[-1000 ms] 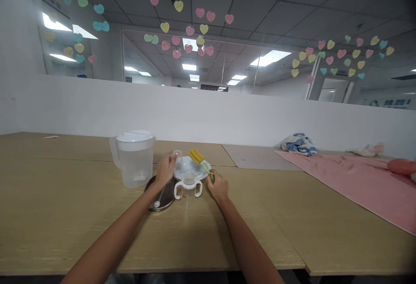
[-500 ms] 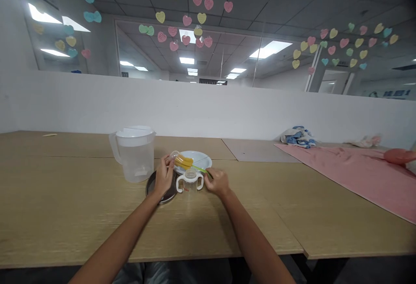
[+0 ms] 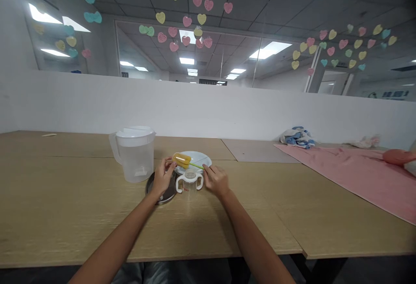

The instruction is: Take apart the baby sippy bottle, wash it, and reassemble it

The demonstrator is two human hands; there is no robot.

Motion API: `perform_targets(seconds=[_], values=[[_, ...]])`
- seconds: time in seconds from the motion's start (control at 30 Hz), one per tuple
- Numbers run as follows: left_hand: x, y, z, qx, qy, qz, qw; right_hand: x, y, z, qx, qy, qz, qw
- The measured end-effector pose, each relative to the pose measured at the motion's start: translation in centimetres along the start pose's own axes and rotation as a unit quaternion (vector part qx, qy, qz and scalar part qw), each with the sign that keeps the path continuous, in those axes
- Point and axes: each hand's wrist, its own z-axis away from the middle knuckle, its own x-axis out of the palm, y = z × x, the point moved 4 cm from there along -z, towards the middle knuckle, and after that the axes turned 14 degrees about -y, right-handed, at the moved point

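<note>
My right hand (image 3: pixel 217 181) is closed on the thin green handle (image 3: pixel 196 166) of a yellow sponge brush (image 3: pixel 183 161). The brush lies almost level, its head pointing left. Around that yellow head sits a clear, dome-like cover (image 3: pixel 176 158), pinched in the fingers of my left hand (image 3: pixel 163 177). Just below the brush, a clear baby bottle (image 3: pixel 190 184) with two white handles and an open neck stands upright on the table. Behind it lies a white plate (image 3: pixel 205 160), partly hidden. A dark round tray (image 3: pixel 169 194) with a metal rim is under my left hand.
A translucent lidded pitcher (image 3: pixel 138 158) stands left of my left hand. Farther right are a grey mat (image 3: pixel 256 150), a crumpled blue-and-white cloth (image 3: pixel 297 137) and a pink cloth (image 3: pixel 351 171). A white wall (image 3: pixel 195 106) rises behind the wooden table (image 3: pixel 81 206).
The yellow brush head has gone farther into the clear cover, moving up and left. The right hand's grip on the green handle has changed slightly, showing more of it.
</note>
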Motion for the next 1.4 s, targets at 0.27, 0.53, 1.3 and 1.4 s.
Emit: perform_targets(seconds=[0.27,0.53,1.3,1.4], values=[[-2.7,0.2,-0.1,-0.014,0.169,-0.003,0.985,0.1,0.6,-0.4,0.078,0.035,0.019,0.996],[-3.2,0.6,0.0,-0.057,0.041,-0.476,0.877,0.2,2.1,0.1,0.239,0.017,0.007,0.971],[4.4,0.5,-5.2,-0.047,-0.272,-0.350,0.895,0.3,3.4,0.2,0.312,-0.023,0.045,0.949],[6.4,-0.6,-7.0,-0.080,-0.329,-0.340,0.877,0.4,3.4,0.3,0.319,-0.023,0.038,0.947]])
